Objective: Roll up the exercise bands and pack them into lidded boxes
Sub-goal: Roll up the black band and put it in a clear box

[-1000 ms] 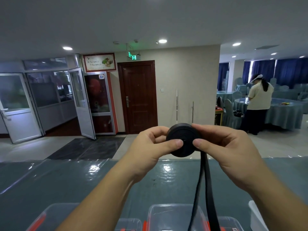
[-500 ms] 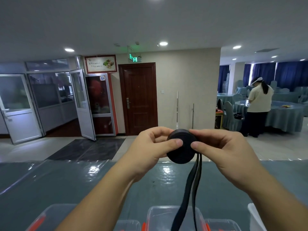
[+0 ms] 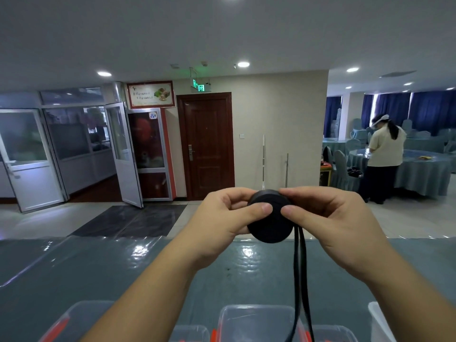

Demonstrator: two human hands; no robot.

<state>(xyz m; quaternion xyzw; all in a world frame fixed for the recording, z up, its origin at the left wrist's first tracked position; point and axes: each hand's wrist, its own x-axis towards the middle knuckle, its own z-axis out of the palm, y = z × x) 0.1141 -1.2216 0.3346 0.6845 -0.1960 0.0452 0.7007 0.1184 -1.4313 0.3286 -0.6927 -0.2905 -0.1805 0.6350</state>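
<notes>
A black exercise band (image 3: 269, 225) is wound into a thick round roll that I hold up in front of me above the table. My left hand (image 3: 222, 223) grips the roll from the left, thumb pressed on its face. My right hand (image 3: 330, 223) pinches it from the right. The loose tail of the band (image 3: 299, 287) hangs straight down from the roll's right side and leaves the view at the bottom. Clear plastic boxes with red clasps stand below: one at the left (image 3: 81, 319), one under the tail (image 3: 256, 319).
The table (image 3: 86, 272) has a grey-green cloth under shiny plastic film. A white box corner (image 3: 377, 319) shows at the bottom right. Beyond are a brown door (image 3: 207, 144), open glass doors, and a person (image 3: 385, 154) at a round table.
The view has tilted up slightly, so the roll sits a little lower in frame. The hanging tail has swung from slanting left to hanging nearly straight. Both hands stay on the roll.
</notes>
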